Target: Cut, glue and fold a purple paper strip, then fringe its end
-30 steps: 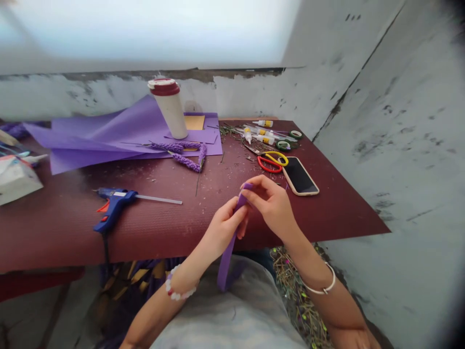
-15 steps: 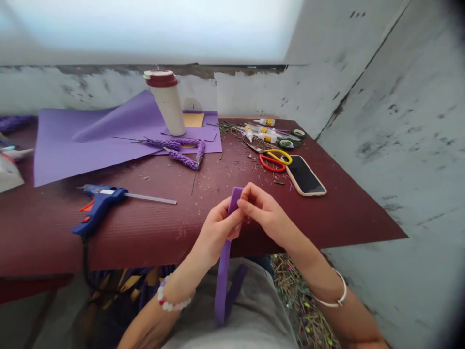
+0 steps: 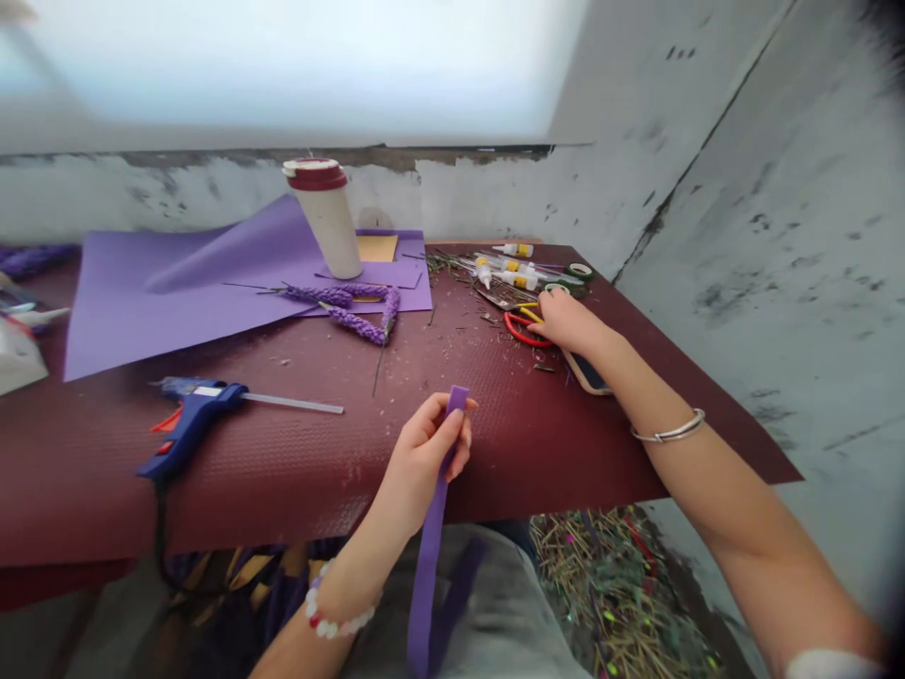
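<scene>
My left hand (image 3: 428,451) pinches a purple strip (image 3: 428,556) between thumb and fingers. A short end of the strip sticks up above the thumb, and the long part hangs over my lap. Out to the right, my right hand (image 3: 571,322) has its fingers closed at the handles of the scissors (image 3: 519,325), which lie on the table. One handle is red and the other yellow; the hand covers most of the yellow one. Under my right wrist lies a phone (image 3: 588,375), partly hidden.
A blue glue gun (image 3: 194,420) with a clear glue stick lies on the left. Behind it are purple sheets (image 3: 162,302), a lidded cup (image 3: 329,226) and purple flower stems (image 3: 357,322). Several small glue bottles (image 3: 519,280) and green tape rolls (image 3: 580,271) lie back right.
My right hand has let go of the purple strip and moved right and away from me to the scissors. My left hand still holds the strip.
</scene>
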Action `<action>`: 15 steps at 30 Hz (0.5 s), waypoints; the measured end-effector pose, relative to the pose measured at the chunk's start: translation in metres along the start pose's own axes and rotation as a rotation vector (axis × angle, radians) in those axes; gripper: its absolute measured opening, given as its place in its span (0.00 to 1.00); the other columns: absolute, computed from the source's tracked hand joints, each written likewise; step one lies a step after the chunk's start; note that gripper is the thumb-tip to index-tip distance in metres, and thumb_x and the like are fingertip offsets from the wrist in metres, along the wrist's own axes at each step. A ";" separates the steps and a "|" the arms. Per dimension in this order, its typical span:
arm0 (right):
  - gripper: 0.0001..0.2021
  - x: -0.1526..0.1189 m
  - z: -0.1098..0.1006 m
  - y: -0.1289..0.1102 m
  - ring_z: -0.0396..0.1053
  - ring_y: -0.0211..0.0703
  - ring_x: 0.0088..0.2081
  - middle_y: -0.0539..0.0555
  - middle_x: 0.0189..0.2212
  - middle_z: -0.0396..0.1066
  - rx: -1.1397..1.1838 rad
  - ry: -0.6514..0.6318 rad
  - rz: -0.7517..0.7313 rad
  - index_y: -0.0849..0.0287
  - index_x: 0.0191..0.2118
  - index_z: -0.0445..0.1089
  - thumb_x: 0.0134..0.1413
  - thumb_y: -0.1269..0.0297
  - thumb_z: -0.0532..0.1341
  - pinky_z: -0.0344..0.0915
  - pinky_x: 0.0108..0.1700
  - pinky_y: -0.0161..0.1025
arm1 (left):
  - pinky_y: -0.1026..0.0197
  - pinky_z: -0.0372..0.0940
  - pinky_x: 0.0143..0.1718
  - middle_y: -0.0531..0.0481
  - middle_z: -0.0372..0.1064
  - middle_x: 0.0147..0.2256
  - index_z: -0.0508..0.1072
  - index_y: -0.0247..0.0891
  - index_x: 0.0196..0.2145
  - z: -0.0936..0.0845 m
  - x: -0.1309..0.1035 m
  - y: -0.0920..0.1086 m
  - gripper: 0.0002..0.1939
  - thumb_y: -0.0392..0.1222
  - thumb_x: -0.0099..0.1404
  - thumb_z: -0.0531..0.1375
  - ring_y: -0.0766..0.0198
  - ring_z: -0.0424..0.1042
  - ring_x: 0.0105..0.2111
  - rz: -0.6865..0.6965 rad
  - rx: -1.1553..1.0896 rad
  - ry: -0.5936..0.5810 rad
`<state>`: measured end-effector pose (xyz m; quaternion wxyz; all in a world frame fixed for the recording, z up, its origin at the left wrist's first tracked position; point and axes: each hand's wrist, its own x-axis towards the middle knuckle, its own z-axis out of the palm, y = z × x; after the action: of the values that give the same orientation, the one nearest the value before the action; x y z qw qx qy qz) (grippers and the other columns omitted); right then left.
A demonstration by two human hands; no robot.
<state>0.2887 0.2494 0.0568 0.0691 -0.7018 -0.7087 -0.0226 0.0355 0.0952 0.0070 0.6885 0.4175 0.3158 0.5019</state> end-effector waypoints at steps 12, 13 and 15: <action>0.13 -0.014 0.009 -0.001 0.74 0.60 0.43 0.71 0.43 0.77 0.014 0.151 0.115 0.69 0.46 0.72 0.53 0.75 0.62 0.66 0.42 0.47 | 0.68 0.47 0.17 0.58 0.63 0.24 0.73 0.36 0.38 0.002 0.000 -0.001 0.19 0.54 0.62 0.68 0.75 0.58 0.16 -0.021 0.013 -0.033; 0.13 -0.016 0.008 0.000 0.74 0.61 0.45 0.71 0.44 0.77 0.028 0.181 0.112 0.68 0.46 0.72 0.53 0.74 0.61 0.66 0.44 0.48 | 0.68 0.47 0.17 0.58 0.62 0.24 0.73 0.36 0.38 0.002 0.000 -0.001 0.19 0.55 0.62 0.68 0.75 0.58 0.16 -0.024 0.008 -0.034; 0.14 -0.019 0.004 0.002 0.74 0.62 0.48 0.72 0.48 0.76 0.073 0.241 0.098 0.67 0.48 0.70 0.55 0.74 0.61 0.66 0.46 0.49 | 0.69 0.48 0.17 0.58 0.62 0.23 0.73 0.36 0.38 0.002 -0.001 -0.001 0.19 0.55 0.63 0.68 0.74 0.59 0.17 -0.024 -0.011 -0.027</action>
<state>0.2908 0.2312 0.0503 0.1803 -0.7248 -0.6604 -0.0774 0.0371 0.0941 0.0068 0.7010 0.4167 0.3085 0.4897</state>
